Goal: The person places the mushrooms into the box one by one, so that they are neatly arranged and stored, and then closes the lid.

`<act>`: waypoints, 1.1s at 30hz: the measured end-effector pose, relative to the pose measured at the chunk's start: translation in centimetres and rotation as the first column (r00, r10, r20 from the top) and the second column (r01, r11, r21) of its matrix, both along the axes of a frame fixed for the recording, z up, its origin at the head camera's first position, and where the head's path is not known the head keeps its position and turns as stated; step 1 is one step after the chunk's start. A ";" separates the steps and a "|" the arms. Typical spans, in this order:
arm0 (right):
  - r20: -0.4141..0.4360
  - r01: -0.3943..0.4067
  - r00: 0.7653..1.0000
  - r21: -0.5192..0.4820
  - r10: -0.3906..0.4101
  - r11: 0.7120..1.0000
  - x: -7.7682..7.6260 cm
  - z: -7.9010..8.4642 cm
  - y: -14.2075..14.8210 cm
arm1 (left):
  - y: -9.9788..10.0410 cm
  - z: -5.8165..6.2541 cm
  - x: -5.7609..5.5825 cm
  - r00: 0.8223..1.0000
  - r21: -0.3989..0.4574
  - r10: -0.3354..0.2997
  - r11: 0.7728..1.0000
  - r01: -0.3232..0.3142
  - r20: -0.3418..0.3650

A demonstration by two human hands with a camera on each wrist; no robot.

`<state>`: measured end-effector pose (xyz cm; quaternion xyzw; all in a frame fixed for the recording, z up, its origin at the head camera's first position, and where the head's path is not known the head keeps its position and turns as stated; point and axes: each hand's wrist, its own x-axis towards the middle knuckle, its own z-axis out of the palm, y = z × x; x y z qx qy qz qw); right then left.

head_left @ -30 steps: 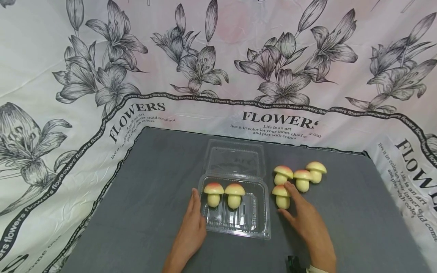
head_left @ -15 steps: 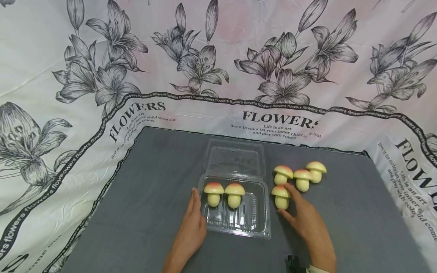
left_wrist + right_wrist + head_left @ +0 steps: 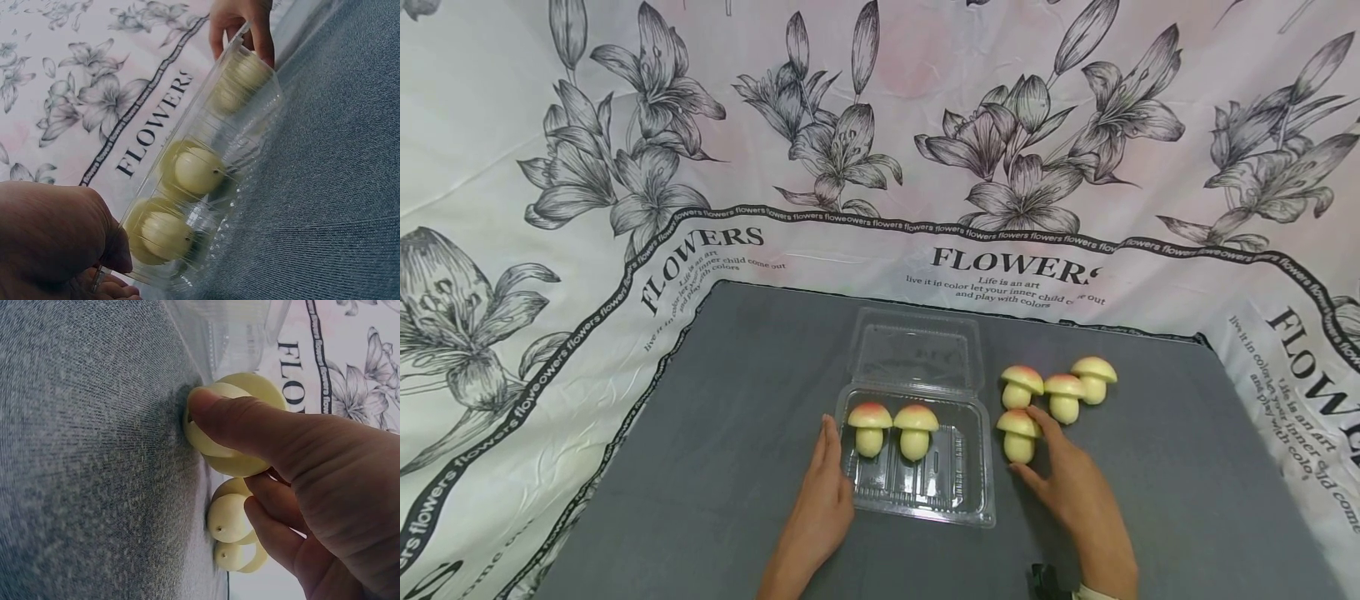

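Note:
A clear plastic clamshell box (image 3: 917, 506) lies with its lid folded back, two toy mushrooms side by side in its left half: a left mushroom (image 3: 870, 429) and a right mushroom (image 3: 915, 431). At the box's left side, my left hand (image 3: 820, 500) holds the rim between thumb and fingers, as the left wrist view shows. To the right of the box, my right hand (image 3: 1075, 483) pinches another toy mushroom (image 3: 1018, 437), yellow with a reddish cap top. Its thumb (image 3: 231, 419) lies along the stem, and the mushroom stays low over the grey cloth (image 3: 94, 456).
Three more toy mushrooms lie close behind the right hand: a left one (image 3: 1021, 385), a middle one (image 3: 1064, 396) and a right one (image 3: 1095, 379). The upturned lid (image 3: 917, 350) extends toward the back. White flower-printed fabric (image 3: 850, 250) borders the grey tabletop (image 3: 737, 400).
The mushroom at my right hand has shifted slightly toward me, its stem coming against the thumb. The left hand and the box stay where they were.

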<state>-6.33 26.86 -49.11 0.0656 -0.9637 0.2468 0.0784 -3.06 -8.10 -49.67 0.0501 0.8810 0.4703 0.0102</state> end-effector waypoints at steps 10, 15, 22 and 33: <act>-0.021 0.005 1.000 -0.009 -0.005 1.000 0.0 -0.2 0.0 | -0.1 0.0 0.0 1.000 0.001 0.003 1.000 -0.003 0.011; -0.050 0.005 0.999 -0.012 -0.005 1.000 0.0 -0.3 -0.1 | -0.1 -0.1 -0.1 1.000 -0.004 0.004 1.000 -0.004 0.014; -0.083 -0.006 0.997 -0.009 0.006 1.000 0.0 -0.3 -0.2 | -0.1 0.0 0.0 1.000 -0.007 0.003 1.000 -0.003 -0.010; -0.091 0.007 0.996 -0.019 -0.009 1.000 0.1 0.1 -0.2 | -0.1 0.0 -0.1 1.000 -0.009 -0.003 1.000 0.003 0.022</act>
